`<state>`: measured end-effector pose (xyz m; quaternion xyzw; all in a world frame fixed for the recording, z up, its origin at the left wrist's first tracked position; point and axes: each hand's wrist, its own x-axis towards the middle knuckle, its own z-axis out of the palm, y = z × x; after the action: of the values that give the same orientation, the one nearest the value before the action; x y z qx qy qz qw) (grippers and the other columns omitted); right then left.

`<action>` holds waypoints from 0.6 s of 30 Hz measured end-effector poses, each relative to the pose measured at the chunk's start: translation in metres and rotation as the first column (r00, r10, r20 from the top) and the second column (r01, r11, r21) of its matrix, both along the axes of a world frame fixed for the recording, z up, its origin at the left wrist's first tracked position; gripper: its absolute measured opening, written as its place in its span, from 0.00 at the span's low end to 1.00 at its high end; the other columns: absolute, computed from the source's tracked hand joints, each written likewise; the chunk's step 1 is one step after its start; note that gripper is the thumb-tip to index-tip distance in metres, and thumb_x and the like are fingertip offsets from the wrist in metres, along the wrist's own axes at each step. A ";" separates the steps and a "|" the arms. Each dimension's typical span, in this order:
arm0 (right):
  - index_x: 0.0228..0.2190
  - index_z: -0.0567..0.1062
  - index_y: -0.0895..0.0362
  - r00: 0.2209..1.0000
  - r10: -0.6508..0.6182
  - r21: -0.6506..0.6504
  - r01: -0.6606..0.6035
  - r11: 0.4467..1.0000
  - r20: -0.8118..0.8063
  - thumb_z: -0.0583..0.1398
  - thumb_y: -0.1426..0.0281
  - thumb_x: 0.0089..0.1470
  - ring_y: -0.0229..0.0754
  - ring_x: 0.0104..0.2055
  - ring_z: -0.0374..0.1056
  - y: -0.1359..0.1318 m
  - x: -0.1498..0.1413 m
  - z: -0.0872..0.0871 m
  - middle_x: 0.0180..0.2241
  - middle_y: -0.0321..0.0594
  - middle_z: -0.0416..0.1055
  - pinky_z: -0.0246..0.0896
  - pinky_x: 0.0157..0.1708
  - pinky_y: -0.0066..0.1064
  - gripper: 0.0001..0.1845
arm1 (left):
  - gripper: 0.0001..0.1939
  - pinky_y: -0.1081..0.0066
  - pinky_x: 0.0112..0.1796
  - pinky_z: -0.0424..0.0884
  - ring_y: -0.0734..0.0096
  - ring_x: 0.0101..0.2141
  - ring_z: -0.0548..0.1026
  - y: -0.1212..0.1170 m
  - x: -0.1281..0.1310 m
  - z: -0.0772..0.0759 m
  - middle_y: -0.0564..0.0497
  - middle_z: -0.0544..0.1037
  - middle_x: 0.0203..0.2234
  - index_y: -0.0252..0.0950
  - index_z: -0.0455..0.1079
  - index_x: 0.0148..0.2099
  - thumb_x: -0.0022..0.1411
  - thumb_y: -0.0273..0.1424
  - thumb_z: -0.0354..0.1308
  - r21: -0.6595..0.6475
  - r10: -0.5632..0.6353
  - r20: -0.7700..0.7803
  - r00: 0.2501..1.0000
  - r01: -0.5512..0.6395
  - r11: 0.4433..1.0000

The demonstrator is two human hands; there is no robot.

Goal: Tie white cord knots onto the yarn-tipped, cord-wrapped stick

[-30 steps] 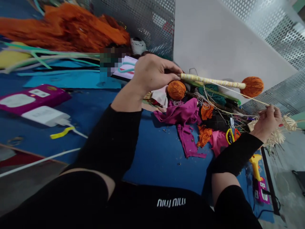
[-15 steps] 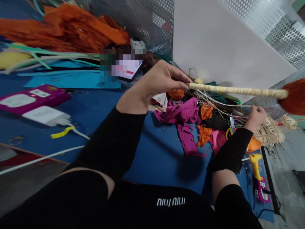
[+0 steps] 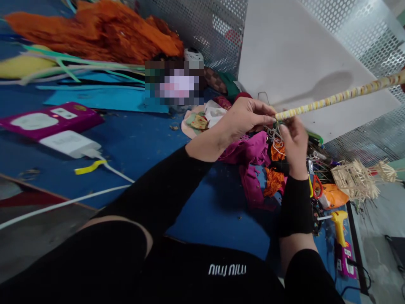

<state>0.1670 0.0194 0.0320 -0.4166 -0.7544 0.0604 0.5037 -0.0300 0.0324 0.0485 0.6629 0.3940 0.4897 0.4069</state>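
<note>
A long stick wrapped in yellow and white yarn [image 3: 335, 98] slants up to the right across the head view; its far end leaves the frame at a dark reddish-brown part. My left hand [image 3: 245, 116] pinches the near end of this stick between thumb and fingers. Close beside it, just under the stick, my right hand [image 3: 295, 141] has its fingers closed at the loose thin yarn [image 3: 277, 137], which hangs in strands below the stick's end. The exact grip of the right fingertips is partly hidden.
On the blue table [image 3: 202, 219] lie magenta cloth [image 3: 253, 185], orange crumpled fabric [image 3: 101, 33], a purple power strip [image 3: 52, 120] with a white charger [image 3: 68, 143], scissors [image 3: 311, 185] and a yellow glue gun [image 3: 339, 223]. A white board [image 3: 294, 55] leans behind.
My right hand has come left from the outstretched yarn to the stick's near end. My left hand has shifted right and slightly down, and the stick's far end has tilted upward.
</note>
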 end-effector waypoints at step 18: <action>0.23 0.63 0.54 0.980 -0.135 0.083 0.148 0.986 -0.144 0.57 0.62 0.67 0.32 0.26 0.53 -0.001 -0.028 -0.020 0.22 0.29 0.56 0.53 0.29 0.28 0.21 | 0.12 0.75 0.22 0.55 0.83 0.17 0.64 0.006 0.008 0.005 0.55 0.76 0.18 0.33 0.80 0.30 0.60 0.13 0.65 -0.374 0.014 0.480 0.877 0.189 0.908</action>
<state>0.1391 0.0182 0.0119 -0.4402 -0.6881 0.0179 0.5766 -0.0219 0.0383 0.0532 0.4409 0.3456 0.5233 0.6421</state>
